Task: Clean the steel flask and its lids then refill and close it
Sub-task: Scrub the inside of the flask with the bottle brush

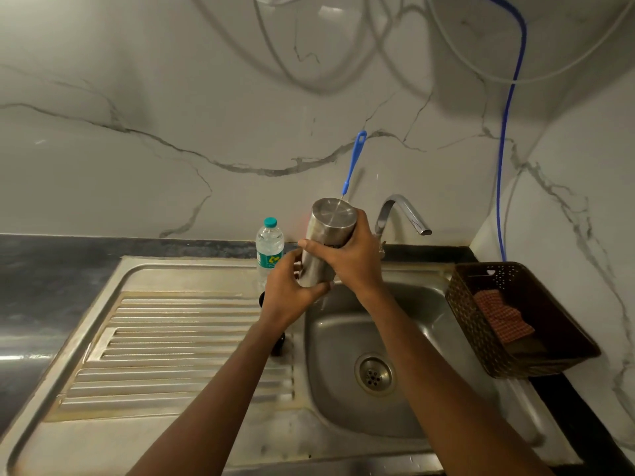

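I hold the steel flask (326, 242) tilted upside down over the sink basin (343, 338), with its flat base facing me. My right hand (347, 259) grips its body from the right. My left hand (288, 290) curls around its lower end, where the mouth is hidden. A thin stream of water seems to fall below it. Two dark lids (279, 345) peek out from behind my left forearm on the drainboard (171, 338). A blue brush (355, 159) stands up behind the flask against the wall.
A plastic water bottle (269, 249) with a teal cap stands at the back of the drainboard. The steel tap (402, 214) arches over the basin. A brown basket (481, 352) with a red checked cloth (498, 317) sits to the right. A blue hose (508, 132) hangs down the wall.
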